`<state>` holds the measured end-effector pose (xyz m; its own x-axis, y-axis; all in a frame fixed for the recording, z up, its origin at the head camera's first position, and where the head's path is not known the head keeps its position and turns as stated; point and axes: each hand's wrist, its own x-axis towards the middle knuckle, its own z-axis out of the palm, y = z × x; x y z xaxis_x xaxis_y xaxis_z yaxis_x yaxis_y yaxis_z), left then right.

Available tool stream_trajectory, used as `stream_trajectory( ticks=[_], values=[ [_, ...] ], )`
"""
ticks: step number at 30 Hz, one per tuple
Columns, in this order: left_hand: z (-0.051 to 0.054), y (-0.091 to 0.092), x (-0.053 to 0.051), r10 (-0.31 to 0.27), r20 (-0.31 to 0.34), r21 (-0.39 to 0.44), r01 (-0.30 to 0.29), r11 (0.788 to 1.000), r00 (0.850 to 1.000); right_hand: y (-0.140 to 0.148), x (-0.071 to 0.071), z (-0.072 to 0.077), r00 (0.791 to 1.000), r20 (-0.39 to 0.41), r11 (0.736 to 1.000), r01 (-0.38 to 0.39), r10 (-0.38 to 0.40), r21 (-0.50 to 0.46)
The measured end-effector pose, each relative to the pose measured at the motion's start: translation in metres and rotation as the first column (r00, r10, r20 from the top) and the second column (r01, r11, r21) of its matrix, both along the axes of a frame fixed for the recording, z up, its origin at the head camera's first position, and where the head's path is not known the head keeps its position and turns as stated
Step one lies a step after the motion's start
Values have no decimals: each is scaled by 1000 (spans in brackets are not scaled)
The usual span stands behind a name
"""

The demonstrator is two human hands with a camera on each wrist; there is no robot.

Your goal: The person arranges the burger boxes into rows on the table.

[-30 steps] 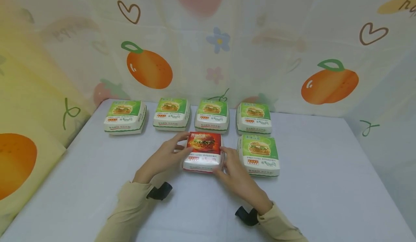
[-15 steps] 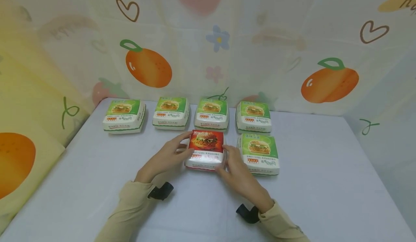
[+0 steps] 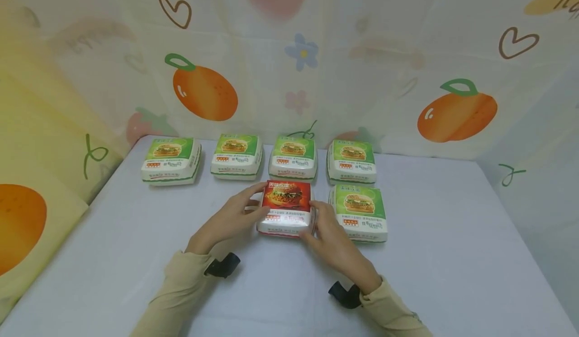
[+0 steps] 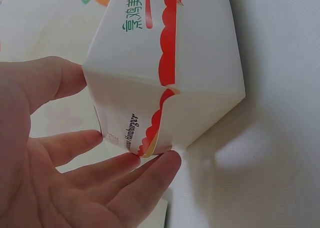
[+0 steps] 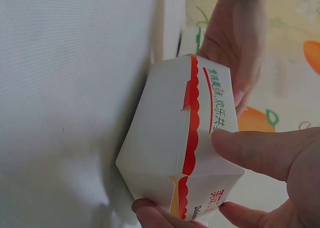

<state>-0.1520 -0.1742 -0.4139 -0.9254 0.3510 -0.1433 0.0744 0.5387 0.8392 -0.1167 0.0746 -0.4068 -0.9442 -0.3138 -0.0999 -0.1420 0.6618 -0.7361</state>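
A red-topped hamburger box (image 3: 287, 196) with white sides is at the middle of the table, between both hands. My left hand (image 3: 229, 220) holds its left side, the thumb at a corner of the lid and the fingers along the side wall, as the left wrist view shows of the box (image 4: 200, 42). From the right, my right hand (image 3: 332, 239) grips it with the thumb on the front wall and the fingers on the right side. In the right wrist view the box (image 5: 165, 118) sits very low at the white cloth. Just right of it lies a green-topped hamburger box (image 3: 359, 206).
Along the back edge stands a row of several green-topped hamburger boxes (image 3: 236, 157), the leftmost box (image 3: 171, 161) a bit apart. A white cloth covers the table (image 3: 452, 256). Behind hangs a fruit-print curtain (image 3: 362, 65); yellow fabric (image 3: 45, 141) hangs at the left.
Both hands have shifted the red-topped box slightly right, closer to the green-topped box beside it. Over the last half second the hands and box have hardly moved.
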Motion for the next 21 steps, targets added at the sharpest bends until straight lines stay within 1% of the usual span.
stream_trajectory(
  ticks=[9, 14, 21],
  values=[
    [1, -1, -1, 4, 3, -7, -4, 1000, 1000, 1, -3, 3, 1000, -12, 1000, -9, 9, 4],
    [0, -1, -1, 6, 0, -8, -6, 1000, 1000, 2, -1, 5, 1000, -24, 1000, -6, 7, 19],
    [3, -2, 1, 13, -8, -13, -14, 1000, 1000, 5, 3, 13, 1000, -24, 1000, 18, -18, -9]
  ],
)
